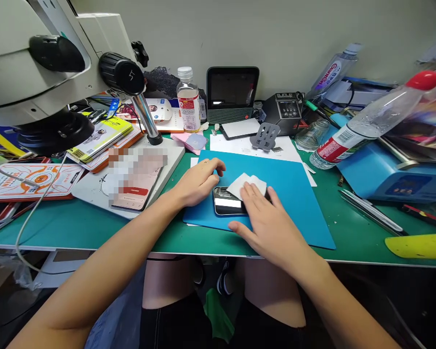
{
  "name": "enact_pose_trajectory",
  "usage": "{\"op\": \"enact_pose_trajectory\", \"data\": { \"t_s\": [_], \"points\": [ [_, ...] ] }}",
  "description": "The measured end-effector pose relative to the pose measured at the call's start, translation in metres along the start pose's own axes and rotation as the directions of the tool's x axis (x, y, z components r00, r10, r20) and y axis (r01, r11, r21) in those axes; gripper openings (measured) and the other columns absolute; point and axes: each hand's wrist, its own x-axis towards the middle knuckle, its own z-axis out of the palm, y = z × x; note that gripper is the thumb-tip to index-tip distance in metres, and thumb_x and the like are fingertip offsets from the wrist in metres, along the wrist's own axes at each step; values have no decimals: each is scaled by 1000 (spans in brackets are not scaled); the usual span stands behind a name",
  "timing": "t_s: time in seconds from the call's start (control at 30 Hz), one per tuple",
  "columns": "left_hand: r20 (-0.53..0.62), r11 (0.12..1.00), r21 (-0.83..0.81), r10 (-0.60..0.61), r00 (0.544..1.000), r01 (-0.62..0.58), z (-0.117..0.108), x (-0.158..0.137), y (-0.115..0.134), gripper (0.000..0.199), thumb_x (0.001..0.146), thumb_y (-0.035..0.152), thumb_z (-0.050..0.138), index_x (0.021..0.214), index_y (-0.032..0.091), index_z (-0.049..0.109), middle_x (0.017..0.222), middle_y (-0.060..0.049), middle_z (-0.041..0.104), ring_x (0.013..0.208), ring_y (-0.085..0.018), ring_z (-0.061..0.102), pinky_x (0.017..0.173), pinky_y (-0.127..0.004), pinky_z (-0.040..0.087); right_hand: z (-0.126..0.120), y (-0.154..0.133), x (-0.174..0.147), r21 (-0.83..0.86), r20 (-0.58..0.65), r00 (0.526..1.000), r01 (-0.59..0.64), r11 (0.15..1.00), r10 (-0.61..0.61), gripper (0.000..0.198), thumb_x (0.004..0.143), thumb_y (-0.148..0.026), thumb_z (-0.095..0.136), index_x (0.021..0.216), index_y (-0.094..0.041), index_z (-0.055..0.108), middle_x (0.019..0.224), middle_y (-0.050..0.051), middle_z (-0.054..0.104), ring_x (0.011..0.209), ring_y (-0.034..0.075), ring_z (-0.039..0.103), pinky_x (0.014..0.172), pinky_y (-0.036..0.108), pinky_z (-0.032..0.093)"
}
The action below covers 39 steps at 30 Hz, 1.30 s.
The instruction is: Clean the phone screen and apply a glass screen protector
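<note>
A phone [229, 202] is laid flat on the blue mat [290, 189], left of the mat's middle and nearer its near edge, and the mat itself is spread close to the near edge of the green table [363, 218]. The phone's right part is covered by a folded white wipe [237, 187], and the wipe is pressed under the outstretched fingers of the right hand [268, 220]; it is pinned flat rather than gripped, with the thumb spread toward the mat's near edge. The left hand [200, 182] is loosely curled beside the phone's far left corner, with nothing seen to be grasped in it; whether the phone is touched by its fingertips cannot be told. From this pose, the step in hand is judged to be the wiping of the phone's glossy upper face, with its left end left uncovered. For the next stroke, light, even pressure seems to be called for, with the wipe kept flat between fingers and glass. Because no firm hold on the phone is seen, its left end may need to be steadied, lest it be slid across the mat.
</note>
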Motion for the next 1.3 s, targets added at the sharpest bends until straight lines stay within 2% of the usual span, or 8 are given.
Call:
{"op": "enact_pose_trajectory", "data": {
  "t_s": [0.13,0.3,0.47,0.63,0.8,0.97,1.17,1.3],
  "points": [
    [-10,1000,9,1,1000,-1,1,0,-2,25,92,23,35,107,19,55,105,-6,69,98,-24,58,89,-41,47,2,-26,17,77,-5,996,87,993,-86,92,97,-72,30,152,2,40,159,26,38,151,37,32,123,61,24],
    [9,1000,8,16,1000,-16,0,0,-1,24,92,23,34,103,19,56,103,-6,68,97,-23,58,88,-39,47,-2,-31,1,104,1,979,202,974,-204,85,99,-68,33,153,-3,40,160,20,38,151,33,33,124,58,23],
    [42,999,47,12,999,-14,-3,-1,3,23,93,24,36,101,20,58,103,-6,68,96,-24,58,85,-39,47,-11,-4,-29,24,30,972,234,972,-235,71,102,-59,37,149,-7,47,158,18,42,146,32,43,118,62,34],
    [150,997,50,50,987,-58,-9,-4,6,24,92,33,48,109,20,59,111,-7,66,101,-25,59,87,-39,48,-10,36,-43,-63,24,994,112,992,-110,69,104,-57,33,151,-8,43,157,20,43,146,34,42,118,66,32],
    [249,959,228,111,962,-170,-16,-8,13,76,73,78,67,118,17,61,116,-10,59,107,-29,56,92,-41,47,-3,50,-29,-42,51,998,25,999,-22,77,102,-61,30,155,-6,37,161,21,38,151,33,33,121,61,29],
    [295,868,443,95,951,-224,-20,-11,18,88,62,88,67,111,15,63,105,-9,57,97,-29,54,86,-39,44,-1,32,-5,-12,40,999,26,1000,-25,83,100,-66,29,155,-4,36,160,23,38,151,35,33,121,62,27],
    [302,860,464,73,951,-213,-17,-10,15,68,69,76,70,98,15,61,95,-7,57,92,-27,55,81,-37,42,1,-14,13,56,28,985,169,984,-170,90,98,-71,31,153,0,38,160,24,37,152,35,31,123,60,24],
    [296,863,446,108,949,-237,-15,-8,14,57,73,68,71,95,16,61,91,-7,57,87,-26,55,80,-37,43,3,-26,8,77,1,966,256,964,-257,88,99,-69,33,154,0,37,161,22,37,152,33,31,124,58,24]
  ]
}}
